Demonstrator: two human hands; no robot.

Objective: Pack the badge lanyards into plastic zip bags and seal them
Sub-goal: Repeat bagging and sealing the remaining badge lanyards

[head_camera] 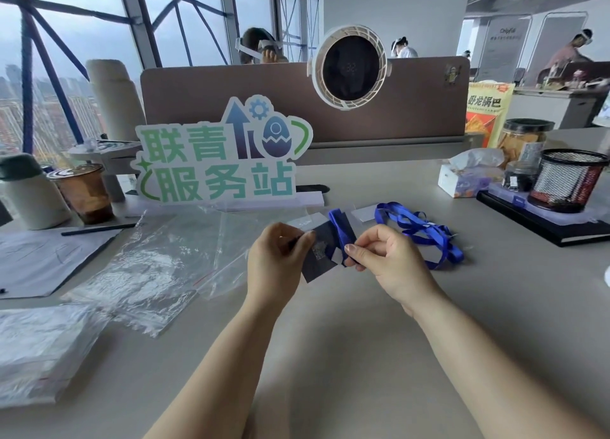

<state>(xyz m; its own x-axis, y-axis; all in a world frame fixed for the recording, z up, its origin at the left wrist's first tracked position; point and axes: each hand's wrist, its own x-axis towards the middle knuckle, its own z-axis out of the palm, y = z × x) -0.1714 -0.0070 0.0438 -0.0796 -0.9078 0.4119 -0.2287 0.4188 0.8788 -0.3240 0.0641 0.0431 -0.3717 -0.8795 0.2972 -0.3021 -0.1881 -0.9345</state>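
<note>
Left hand [277,260] pinching my dark badge card [319,262], right hand [389,260] pinching folded blue lanyard [341,229] on it, above counter [330,339]; zip bags [158,263] lie to my left

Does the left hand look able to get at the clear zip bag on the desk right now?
Likely yes: the zip bag lies flat just beside the left hand, nothing between, though that hand pinches the badge card.

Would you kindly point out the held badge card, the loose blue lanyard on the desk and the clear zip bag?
badge card [318,257]: head view, its dark printed face.
blue lanyard [453,252]: head view, the ribbon's near bend.
zip bag [165,260]: head view, its clear middle panel.
</note>
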